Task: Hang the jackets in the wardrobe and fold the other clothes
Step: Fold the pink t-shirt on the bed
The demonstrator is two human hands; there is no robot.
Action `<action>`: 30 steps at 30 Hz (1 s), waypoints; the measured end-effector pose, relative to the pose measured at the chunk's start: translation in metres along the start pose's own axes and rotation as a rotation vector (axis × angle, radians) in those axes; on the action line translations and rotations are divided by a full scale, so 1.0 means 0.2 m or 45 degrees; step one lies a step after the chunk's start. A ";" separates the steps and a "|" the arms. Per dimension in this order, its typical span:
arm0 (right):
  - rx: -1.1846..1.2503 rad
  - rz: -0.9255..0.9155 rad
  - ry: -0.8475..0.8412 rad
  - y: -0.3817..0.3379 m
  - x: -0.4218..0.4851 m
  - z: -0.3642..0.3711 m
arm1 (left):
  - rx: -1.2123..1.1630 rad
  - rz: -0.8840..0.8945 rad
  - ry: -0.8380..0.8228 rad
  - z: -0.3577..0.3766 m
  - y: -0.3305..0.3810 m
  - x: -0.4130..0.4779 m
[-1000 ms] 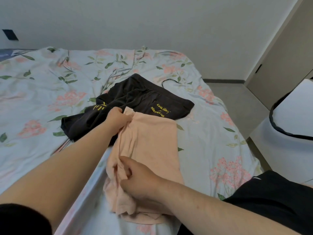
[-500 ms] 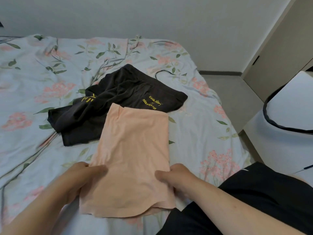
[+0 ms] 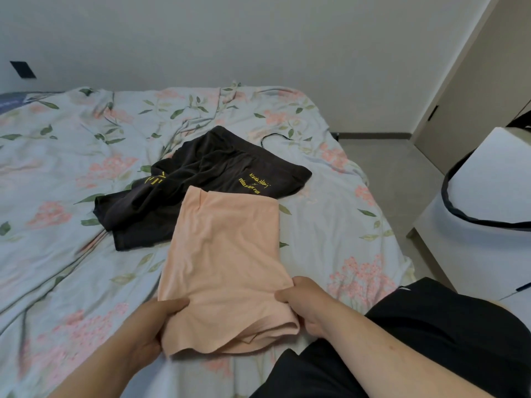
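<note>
Peach garment (image 3: 227,254) lies flat on the bed (image 3: 57,173), its far end overlapping the dark garment (image 3: 201,179). Left hand (image 3: 152,326) and right hand (image 3: 304,305) each pinch a near corner, thumb on top. A second ago it was bunched, with the left hand at its far end. Now smoothed and probably ready to fold in half. The dark piece is not yet folded.

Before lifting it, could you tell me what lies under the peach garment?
The peach garment partly overlaps the dark garment on the floral sheet; anything else beneath is covered.
</note>
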State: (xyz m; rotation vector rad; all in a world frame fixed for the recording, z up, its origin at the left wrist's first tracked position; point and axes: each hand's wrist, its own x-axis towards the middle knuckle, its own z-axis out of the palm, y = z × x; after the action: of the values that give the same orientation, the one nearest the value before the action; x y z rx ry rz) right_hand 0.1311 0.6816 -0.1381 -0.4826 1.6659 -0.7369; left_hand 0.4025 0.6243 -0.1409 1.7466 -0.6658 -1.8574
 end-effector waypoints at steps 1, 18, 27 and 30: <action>-0.028 -0.059 0.024 -0.01 -0.01 -0.01 | -0.053 -0.027 -0.004 0.01 0.00 -0.02; 0.305 -0.698 -0.122 -0.28 -0.23 -0.18 | -0.461 0.605 -0.234 0.13 0.33 -0.27; 0.148 -1.230 0.187 -0.73 -0.50 -0.48 | -0.169 1.072 -0.763 0.33 0.81 -0.58; 0.332 -1.238 0.204 -0.82 -0.57 -0.57 | 0.268 1.344 -0.599 0.46 0.89 -0.59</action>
State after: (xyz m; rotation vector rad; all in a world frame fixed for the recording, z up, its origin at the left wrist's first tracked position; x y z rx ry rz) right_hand 0.0331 0.6650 0.0697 -1.0843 1.3905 -1.7073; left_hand 0.3216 0.5688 0.0694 0.7132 -1.6128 -1.4005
